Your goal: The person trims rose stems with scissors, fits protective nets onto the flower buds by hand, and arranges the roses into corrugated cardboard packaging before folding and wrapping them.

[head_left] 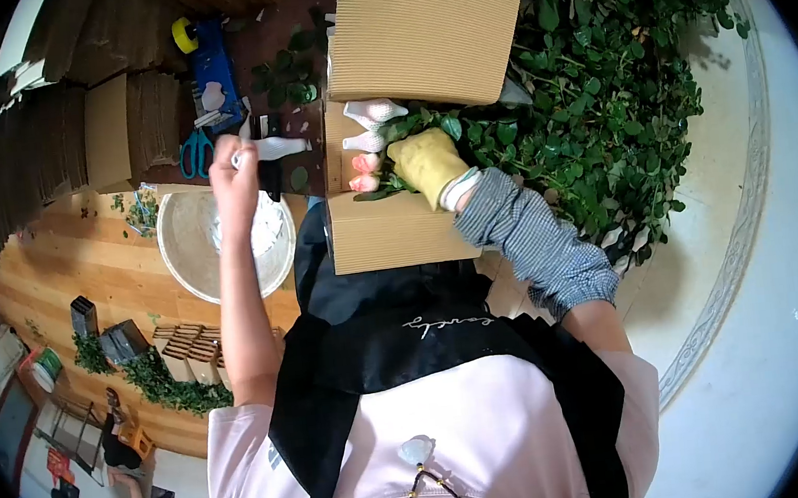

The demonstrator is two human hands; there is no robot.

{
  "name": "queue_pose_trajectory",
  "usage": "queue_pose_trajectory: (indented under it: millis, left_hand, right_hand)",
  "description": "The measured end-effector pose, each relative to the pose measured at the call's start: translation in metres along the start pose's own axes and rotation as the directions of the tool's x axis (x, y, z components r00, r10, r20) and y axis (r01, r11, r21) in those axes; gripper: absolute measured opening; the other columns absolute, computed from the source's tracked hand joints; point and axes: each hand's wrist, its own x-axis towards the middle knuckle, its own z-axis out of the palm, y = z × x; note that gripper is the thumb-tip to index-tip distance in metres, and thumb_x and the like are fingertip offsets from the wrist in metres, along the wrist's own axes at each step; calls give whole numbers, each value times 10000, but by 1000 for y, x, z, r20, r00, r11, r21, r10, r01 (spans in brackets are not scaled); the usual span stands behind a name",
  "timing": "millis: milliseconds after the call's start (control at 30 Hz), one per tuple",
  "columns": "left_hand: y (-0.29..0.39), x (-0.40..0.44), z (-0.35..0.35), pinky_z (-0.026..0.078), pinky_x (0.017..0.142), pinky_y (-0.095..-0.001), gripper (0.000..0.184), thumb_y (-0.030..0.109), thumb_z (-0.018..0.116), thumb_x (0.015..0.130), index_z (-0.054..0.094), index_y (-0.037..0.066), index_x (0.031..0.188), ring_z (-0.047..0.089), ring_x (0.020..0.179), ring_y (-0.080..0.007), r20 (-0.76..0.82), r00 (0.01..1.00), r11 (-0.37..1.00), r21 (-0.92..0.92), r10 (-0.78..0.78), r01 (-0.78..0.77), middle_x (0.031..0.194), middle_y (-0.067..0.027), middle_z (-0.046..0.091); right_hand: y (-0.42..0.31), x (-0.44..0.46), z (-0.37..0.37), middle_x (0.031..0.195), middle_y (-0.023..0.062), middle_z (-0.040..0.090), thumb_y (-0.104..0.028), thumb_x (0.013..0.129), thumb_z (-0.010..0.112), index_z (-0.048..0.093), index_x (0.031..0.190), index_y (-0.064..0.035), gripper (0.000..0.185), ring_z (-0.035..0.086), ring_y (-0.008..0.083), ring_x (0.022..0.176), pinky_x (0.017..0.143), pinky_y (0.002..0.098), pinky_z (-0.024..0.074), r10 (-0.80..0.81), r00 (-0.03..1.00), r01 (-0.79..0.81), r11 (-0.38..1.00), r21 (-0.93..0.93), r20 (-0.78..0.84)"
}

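Observation:
My left hand [233, 174] is bare and closed, with a bit of white mesh sleeve showing at its fingers. Just right of it a white flower-bud net sleeve [282, 147] reaches over the dark table. My right hand [431, 164], in a yellow glove, is closed around the leafy stems of roses between two corrugated cardboard flaps. Pink rose heads [365, 172] poke out left of the glove. Above them lie rose heads in white net sleeves [372, 113]. The fingertips of the glove are partly hidden by leaves.
A large heap of leafy stems [595, 86] lies to the right. Corrugated cardboard [426, 30] stands above. Blue scissors [197, 154] and a blue tape dispenser [214, 70] are on the table. Below is a white tub [191, 259] with white pieces inside. Another person [123, 458] sits far left.

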Motion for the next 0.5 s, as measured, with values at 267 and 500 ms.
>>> queue_pose_trajectory:
  millis: [267, 500]
  left_hand:
    - [9, -24, 88, 507, 642, -399, 286, 288, 684, 920, 567, 31, 963, 670, 703, -336, 5, 966, 920, 304, 259, -248, 774, -169, 657]
    - [25, -7, 95, 499, 658, -418, 233, 224, 611, 916, 689, 10, 867, 656, 721, -353, 203, 955, 920, 284, 216, -269, 802, -173, 661]
  right_hand:
    - [-19, -17, -38, 934, 111, 733, -269, 934, 586, 671, 1013, -69, 232, 710, 275, 829, 677, 406, 558, 101, 978, -82, 991, 109, -183]
    - [-2, 16, -10, 914, 106, 743, -192, 910, 571, 711, 957, -125, 163, 725, 247, 858, 694, 385, 564, 195, 977, -203, 974, -99, -85]
